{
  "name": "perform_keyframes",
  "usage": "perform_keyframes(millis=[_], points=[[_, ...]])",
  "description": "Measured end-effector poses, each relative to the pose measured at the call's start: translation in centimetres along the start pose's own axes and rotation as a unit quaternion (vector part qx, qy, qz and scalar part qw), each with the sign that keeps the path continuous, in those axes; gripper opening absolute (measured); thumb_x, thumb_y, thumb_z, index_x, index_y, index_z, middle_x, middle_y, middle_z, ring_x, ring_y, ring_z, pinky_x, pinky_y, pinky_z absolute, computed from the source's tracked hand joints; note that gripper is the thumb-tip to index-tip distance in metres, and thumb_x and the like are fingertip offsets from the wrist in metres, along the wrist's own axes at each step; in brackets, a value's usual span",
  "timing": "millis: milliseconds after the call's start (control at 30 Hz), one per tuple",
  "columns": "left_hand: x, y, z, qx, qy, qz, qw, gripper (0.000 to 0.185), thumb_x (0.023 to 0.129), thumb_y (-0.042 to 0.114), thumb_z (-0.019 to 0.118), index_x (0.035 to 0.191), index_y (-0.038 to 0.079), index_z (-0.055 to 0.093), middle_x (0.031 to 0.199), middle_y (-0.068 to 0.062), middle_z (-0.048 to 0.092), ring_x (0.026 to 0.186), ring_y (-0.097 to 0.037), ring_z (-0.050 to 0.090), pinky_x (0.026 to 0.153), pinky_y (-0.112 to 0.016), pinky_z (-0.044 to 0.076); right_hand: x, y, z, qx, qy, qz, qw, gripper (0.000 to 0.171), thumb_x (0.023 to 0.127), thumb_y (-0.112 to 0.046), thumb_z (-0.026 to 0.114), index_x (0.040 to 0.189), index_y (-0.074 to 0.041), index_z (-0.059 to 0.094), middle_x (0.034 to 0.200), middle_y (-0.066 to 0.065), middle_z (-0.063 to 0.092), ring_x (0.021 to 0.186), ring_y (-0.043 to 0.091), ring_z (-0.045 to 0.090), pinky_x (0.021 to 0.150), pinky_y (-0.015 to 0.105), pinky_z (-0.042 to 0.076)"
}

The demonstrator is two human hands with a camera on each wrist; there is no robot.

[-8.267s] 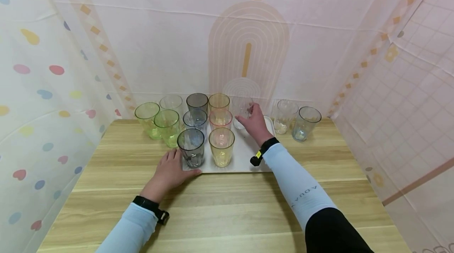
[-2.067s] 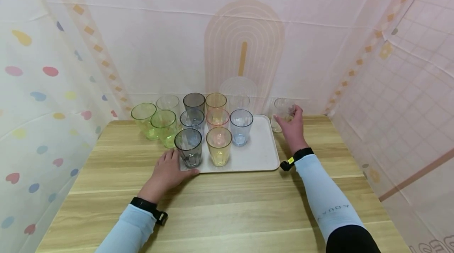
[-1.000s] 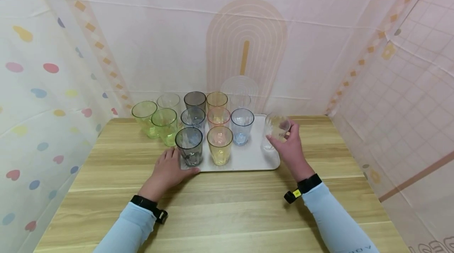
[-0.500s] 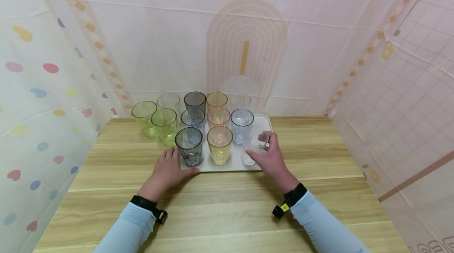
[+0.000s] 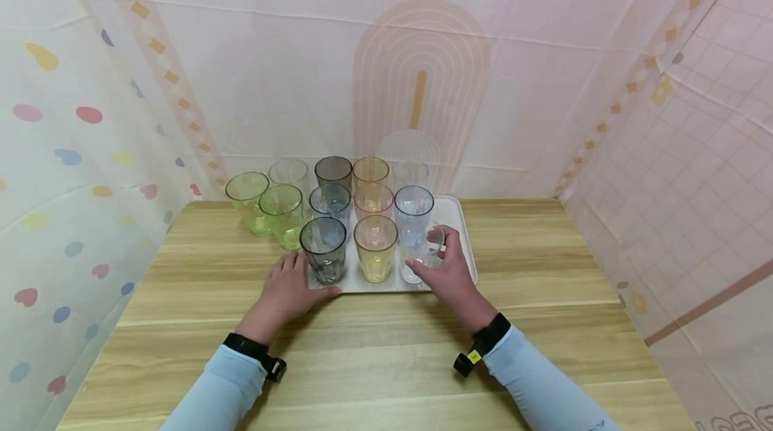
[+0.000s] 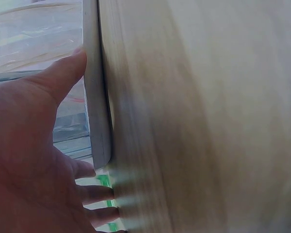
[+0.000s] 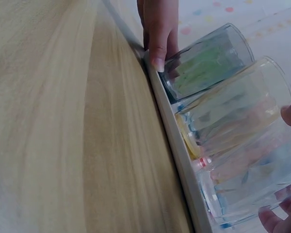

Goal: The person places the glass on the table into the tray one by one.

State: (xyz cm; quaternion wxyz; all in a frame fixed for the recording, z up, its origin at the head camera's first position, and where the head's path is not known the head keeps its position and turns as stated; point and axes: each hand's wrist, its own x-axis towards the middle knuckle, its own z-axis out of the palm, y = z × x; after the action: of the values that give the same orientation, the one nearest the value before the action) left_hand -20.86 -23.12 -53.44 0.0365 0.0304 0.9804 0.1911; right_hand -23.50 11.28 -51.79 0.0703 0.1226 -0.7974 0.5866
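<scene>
A clear drinking glass stands at the front of the white tray, and my right hand grips its side between thumb and fingers. In the right wrist view this clear glass is upright beside a yellow glass. My left hand rests at the tray's front left corner, next to a dark grey glass. Its thumb lies on the tray's rim in the left wrist view, with the other fingers stretched past the corner. Behind the gripped glass stands a light blue glass.
More glasses fill the tray's middle and back, among them a pink-rimmed glass, an amber glass and a smoky glass. Left of the tray, green glasses stand on the wooden table. A printed cloth hangs behind.
My right hand took the clear glass from the table right of the tray and brought it left to the tray's front, beside the yellow glass. My left hand has stayed at the corner.
</scene>
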Motion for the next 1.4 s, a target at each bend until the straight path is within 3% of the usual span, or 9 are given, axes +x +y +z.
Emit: perform_keyframes(millis=[167, 500, 900, 1133, 1400], points=[[0.0, 0.1, -0.1, 0.001, -0.002, -0.001, 1.0, 0.132, 0.088, 0.08, 0.075, 0.163, -0.018, 0.028, 0.166, -0.042, 0.033, 0.155, -0.062, 0.029, 0.127, -0.075, 0.025, -0.2, 0.0, 0.1, 0.002, 0.002, 0.009, 1.0, 0.079, 0.09, -0.019, 0.094, 0.148, -0.009, 0.041, 0.146, 0.01, 0.051, 0.14, 0.026, 0.049, 0.118, 0.054, 0.043], [0.6, -1.1, 1.1, 0.002, 0.008, 0.006, 0.9999, 0.134, 0.088, 0.08, 0.076, 0.164, -0.018, 0.026, 0.165, -0.043, 0.033, 0.155, -0.063, 0.028, 0.126, -0.077, 0.024, -0.2, 0.4, 0.4, 0.012, 0.001, 0.005, 1.0, 0.082, 0.091, -0.021, 0.094, 0.152, -0.006, 0.04, 0.148, 0.012, 0.05, 0.142, 0.025, 0.047, 0.119, 0.053, 0.041], [0.1, -0.3, 0.2, 0.0, -0.003, 0.002, 1.0, 0.137, 0.087, 0.086, 0.072, 0.164, -0.018, 0.026, 0.166, -0.042, 0.032, 0.155, -0.062, 0.027, 0.127, -0.076, 0.024, -0.4, 0.3, 0.4, 0.007, -0.002, 0.022, 1.0, 0.09, 0.091, -0.025, 0.095, 0.157, -0.008, 0.036, 0.15, 0.011, 0.049, 0.145, 0.027, 0.046, 0.122, 0.056, 0.04], [-0.3, 0.5, -0.4, -0.006, -0.007, -0.007, 0.9999, 0.132, 0.089, 0.078, 0.076, 0.164, -0.018, 0.026, 0.167, -0.042, 0.031, 0.156, -0.063, 0.026, 0.127, -0.075, 0.023, -0.9, 0.3, -0.8, 0.006, -0.02, 0.043, 0.999, 0.105, 0.088, -0.028, 0.097, 0.165, -0.011, 0.029, 0.159, 0.014, 0.043, 0.144, 0.037, 0.047, 0.122, 0.058, 0.042], [-0.6, 0.7, -0.7, -0.009, -0.002, -0.005, 0.9999, 0.127, 0.089, 0.072, 0.081, 0.164, -0.017, 0.029, 0.166, -0.042, 0.033, 0.155, -0.063, 0.028, 0.127, -0.075, 0.025, -1.8, 1.2, -2.9, -0.007, -0.027, 0.045, 0.999, 0.096, 0.092, -0.026, 0.095, 0.162, -0.006, 0.032, 0.149, 0.015, 0.05, 0.142, 0.038, 0.051, 0.123, 0.057, 0.042]])
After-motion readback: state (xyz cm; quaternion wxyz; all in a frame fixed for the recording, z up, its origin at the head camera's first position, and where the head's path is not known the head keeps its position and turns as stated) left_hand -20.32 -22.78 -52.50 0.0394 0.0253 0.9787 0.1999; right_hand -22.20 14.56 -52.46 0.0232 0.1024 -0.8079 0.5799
